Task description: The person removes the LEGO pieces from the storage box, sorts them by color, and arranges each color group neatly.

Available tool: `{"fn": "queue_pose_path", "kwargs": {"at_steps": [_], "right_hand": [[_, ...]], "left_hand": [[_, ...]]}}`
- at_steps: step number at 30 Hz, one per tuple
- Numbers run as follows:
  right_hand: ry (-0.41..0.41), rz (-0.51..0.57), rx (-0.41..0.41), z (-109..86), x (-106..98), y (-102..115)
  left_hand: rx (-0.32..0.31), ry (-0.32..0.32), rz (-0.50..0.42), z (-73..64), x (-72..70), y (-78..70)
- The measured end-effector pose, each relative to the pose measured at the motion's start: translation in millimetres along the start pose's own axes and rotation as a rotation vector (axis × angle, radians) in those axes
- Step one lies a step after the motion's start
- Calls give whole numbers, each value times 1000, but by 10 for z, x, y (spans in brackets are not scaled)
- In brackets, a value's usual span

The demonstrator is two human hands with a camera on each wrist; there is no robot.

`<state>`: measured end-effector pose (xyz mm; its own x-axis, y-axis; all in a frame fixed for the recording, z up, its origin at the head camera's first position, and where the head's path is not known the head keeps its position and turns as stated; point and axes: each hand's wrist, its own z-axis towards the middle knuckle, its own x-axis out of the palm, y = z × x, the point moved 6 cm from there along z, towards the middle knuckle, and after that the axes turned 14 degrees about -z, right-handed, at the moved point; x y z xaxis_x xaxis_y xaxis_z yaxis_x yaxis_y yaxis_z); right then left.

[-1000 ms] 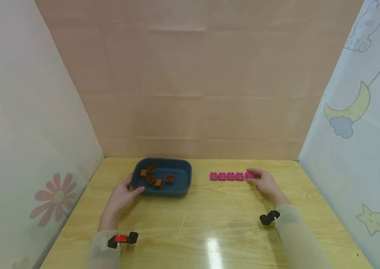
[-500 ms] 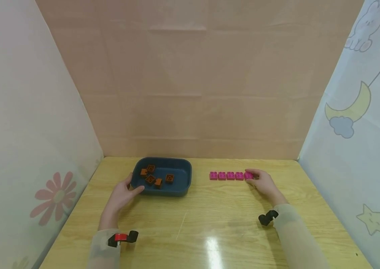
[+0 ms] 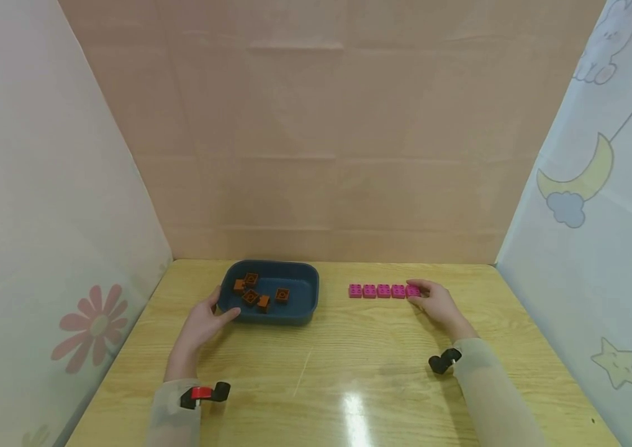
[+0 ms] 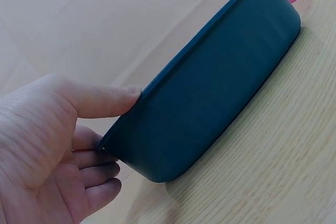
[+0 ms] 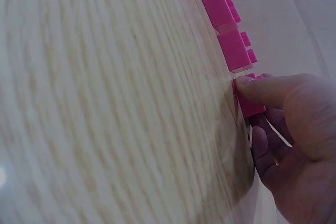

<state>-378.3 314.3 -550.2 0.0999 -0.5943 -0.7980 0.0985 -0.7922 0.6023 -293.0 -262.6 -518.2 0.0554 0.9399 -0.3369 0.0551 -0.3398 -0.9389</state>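
Fingers point(image 5: 260, 139) of the right hand point(image 3: 439, 307) bent, pinching the end brick point(image 3: 413, 291) with the thumb. It sits on the desk point(image 3: 266, 385), right of centre in the head view. Four more pink bricks point(image 3: 383, 291) run left from it in a straight row, studs up. Cannot tell if the end brick touches its neighbour; thumb in the way.

Likely trouble: too hard a sideways push on the end brick would shunt the row crooked; a fingertip catching on a stud could drag it askew.

Left of centre, the left hand point(image 3: 204, 321) grips the tray point(image 3: 302, 287), thumb on the rim, other fingers curled at the corner. A careless tug there might tilt it and send the loose orange bricks point(image 3: 282, 295) sliding.

Materials: bricks boxy, look like hard plastic; several orange ones upturned, hollow undersides showing. Tray dark blue-green, smooth, round-cornered, thin-lipped. Desk pale, streaky wood grain, glossy where light pools at lower centre. Behind, a creased tan backdrop point(image 3: 316, 124).
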Motion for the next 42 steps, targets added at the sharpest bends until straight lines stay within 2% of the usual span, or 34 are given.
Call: {"fn": "queue_pose_path", "kwargs": {"at_steps": [14,22,29,36,39,42], "right_hand": [[12,73,18,-72,-5,19],[-7,71,3,-81,-31,41],[-39,131,27,-139,-84,74],[-201,224,61,-158,-155,287],[-249,268,68,-132,-142,473],[-256,344,43,-84,-68,745]], "left_hand": [[21,1,26,-14,-7,-23],[3,-1,16,-23,-3,-32],[2,-3,27,-15,1,-40],[5,-9,35,0,11,-52],[3,-9,41,0,12,-51],[2,-11,44,-4,9,-46]]}}
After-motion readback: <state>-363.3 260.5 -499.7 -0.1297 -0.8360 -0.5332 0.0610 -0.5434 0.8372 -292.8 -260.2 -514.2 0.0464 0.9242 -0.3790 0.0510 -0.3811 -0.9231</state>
